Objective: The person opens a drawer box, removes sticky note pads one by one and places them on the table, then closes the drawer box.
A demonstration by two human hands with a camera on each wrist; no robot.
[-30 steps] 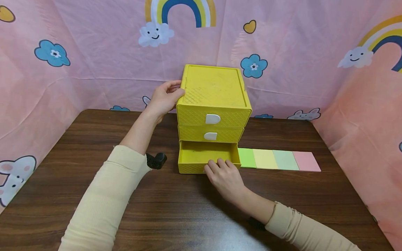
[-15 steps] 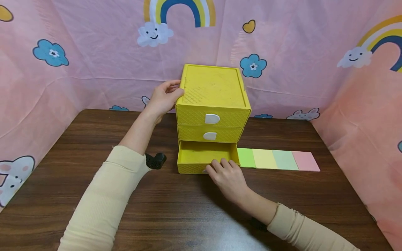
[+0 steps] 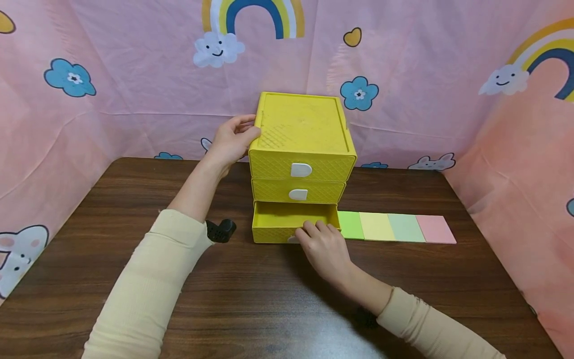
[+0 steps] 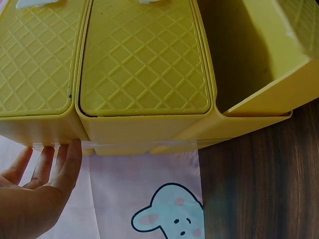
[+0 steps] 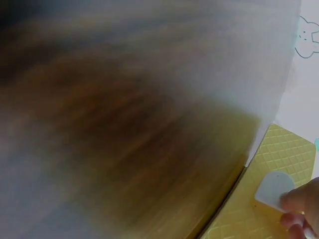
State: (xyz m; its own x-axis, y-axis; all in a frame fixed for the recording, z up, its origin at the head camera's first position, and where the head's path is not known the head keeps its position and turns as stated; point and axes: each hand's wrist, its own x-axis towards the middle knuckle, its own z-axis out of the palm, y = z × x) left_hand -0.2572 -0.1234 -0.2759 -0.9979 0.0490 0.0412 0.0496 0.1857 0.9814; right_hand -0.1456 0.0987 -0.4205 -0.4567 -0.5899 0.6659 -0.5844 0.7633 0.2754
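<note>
A yellow three-drawer plastic cabinet (image 3: 302, 122) stands at the middle back of the table. My left hand (image 3: 230, 142) rests against its upper left side; in the left wrist view that hand's fingers (image 4: 67, 167) touch the side wall. The bottom drawer (image 3: 271, 236) is pulled part way out, and its visible inside looks bare. My right hand (image 3: 325, 249) holds the drawer's front, fingers bent at the rim. In the right wrist view the thumb lies against a white tab handle (image 5: 273, 188); most of that view is blurred. The two upper drawers (image 3: 269, 191) are closed.
Right of the cabinet, a row of pastel sticky-note pads (image 3: 405, 228) in green, yellow, mint and pink lies on the dark wood table (image 3: 224, 299). A printed pink cloth (image 3: 148, 75) hangs closely behind and along both sides.
The bottom drawer has slid slightly inward, toward the back, with my right hand moving along with it. My left hand keeps its place on the cabinet's side. The head view has shifted a little.
</note>
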